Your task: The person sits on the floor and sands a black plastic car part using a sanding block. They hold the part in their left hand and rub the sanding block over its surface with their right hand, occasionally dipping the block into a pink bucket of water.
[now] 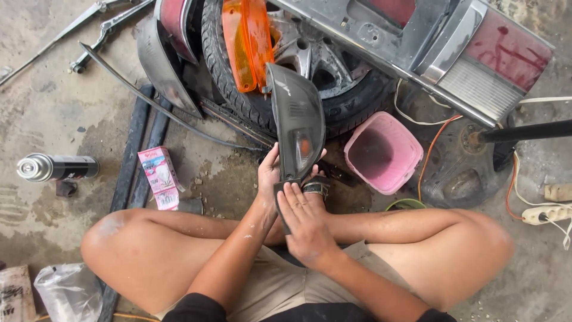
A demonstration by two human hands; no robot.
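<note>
Left hand (269, 173) under smoked lamp lens (298, 122), empty pink basket (382, 152) beside.

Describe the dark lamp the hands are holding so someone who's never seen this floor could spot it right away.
Start at the tyre lying at the top of the concrete floor; just below it, in front of the crossed legs, the left hand and right hand hold the lamp upright. It is a smoky grey, pointed lens with a small orange glow inside, unlike the bright orange lens leaning on the tyre.

pink basket (382, 151) on concrete floor (53, 113), tyre (238, 89), orange lens (247, 42), spray can (56, 167), pink box (159, 177), power strip (548, 213)
</note>
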